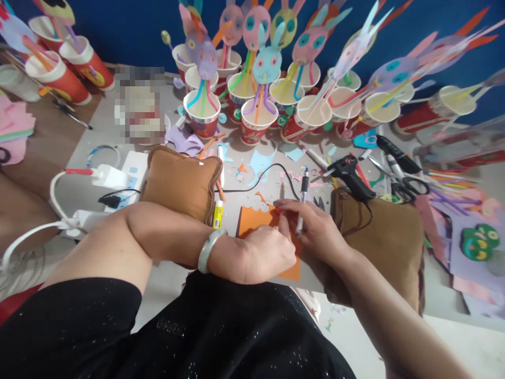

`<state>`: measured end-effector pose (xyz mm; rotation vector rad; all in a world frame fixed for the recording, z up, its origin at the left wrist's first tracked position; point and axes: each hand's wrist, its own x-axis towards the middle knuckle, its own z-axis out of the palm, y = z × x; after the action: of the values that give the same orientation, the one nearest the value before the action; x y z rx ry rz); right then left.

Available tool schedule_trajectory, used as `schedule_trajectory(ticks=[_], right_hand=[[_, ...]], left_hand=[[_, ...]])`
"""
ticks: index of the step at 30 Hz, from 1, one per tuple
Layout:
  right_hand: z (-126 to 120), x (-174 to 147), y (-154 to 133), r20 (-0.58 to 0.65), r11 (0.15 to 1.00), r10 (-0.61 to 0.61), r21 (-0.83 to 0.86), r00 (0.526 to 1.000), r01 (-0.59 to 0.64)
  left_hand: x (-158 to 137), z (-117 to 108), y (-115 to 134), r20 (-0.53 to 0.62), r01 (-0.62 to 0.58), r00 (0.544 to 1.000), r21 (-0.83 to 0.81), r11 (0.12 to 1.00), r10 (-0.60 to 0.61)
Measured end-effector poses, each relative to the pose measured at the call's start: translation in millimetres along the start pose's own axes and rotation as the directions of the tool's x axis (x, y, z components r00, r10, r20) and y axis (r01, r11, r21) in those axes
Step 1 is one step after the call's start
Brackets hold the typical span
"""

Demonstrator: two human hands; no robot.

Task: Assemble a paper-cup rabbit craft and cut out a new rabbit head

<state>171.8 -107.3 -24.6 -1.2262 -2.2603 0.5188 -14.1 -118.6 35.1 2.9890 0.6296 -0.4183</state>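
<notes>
A sheet of orange paper [256, 218] with a ragged top edge lies on the table before me, partly covered by both hands. My left hand [268, 252], with a pale bangle [211, 250] at the wrist, is curled closed over the paper; what its fingers hold, if anything, is hidden. Coming in from the right, my right hand [317, 226] has a clear-barrelled pen [304, 184] tucked between its fingers, tip end pointing away. The fingertips of both hands meet by a small red spot at the paper's upper edge, too small to name.
Red paper cups [254, 129] with straw-legged paper animal faces line the back. A brown cushion [181, 181] lies left, another cushion [382, 247] right, with a glue gun [351, 176] above it. Scissors [406, 187], a glue stick [218, 213], a power strip [130, 176] and scraps lie around.
</notes>
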Motion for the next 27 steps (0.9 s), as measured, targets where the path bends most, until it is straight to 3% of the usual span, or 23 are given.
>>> schedule_trajectory(ticks=[6, 9, 14, 19, 23, 27], right_hand=[[7.0, -2.6, -0.2, -0.106, 0.995, 0.066, 0.077, 0.992, -0.058], [6.9, -3.3, -1.1, -0.125, 0.984, 0.145, 0.122, 0.982, -0.13], [5.9, -7.2, 2.4, -0.184, 0.929, 0.318, 0.255, 0.93, -0.267], [6.8, -11.4, 4.2, -0.231, 0.866, 0.433, 0.376, 0.872, -0.33], [4.0, -11.8, 0.5, -0.213, 0.866, 0.406, 0.4, 0.889, -0.3], [-1.4, -10.9, -2.3, -0.154, 0.919, 0.315, 0.295, 0.937, -0.26]], left_hand=[[-4.8, 0.4, 5.5, -0.055, 0.059, 0.997, 0.036, 0.998, -0.057], [-8.0, -1.9, 9.4, -0.078, 0.033, 0.997, 0.045, 0.998, -0.029], [-6.6, -7.3, 8.1, 0.057, -0.1, 0.993, -0.085, 0.991, 0.105], [-4.1, -11.7, 4.4, 0.138, -0.086, 0.985, -0.136, 0.987, 0.105], [-3.9, -16.2, 1.6, 0.204, -0.111, 0.97, -0.102, 0.989, 0.13], [-4.0, -18.6, -0.7, 0.218, -0.109, 0.969, -0.044, 0.993, 0.116]])
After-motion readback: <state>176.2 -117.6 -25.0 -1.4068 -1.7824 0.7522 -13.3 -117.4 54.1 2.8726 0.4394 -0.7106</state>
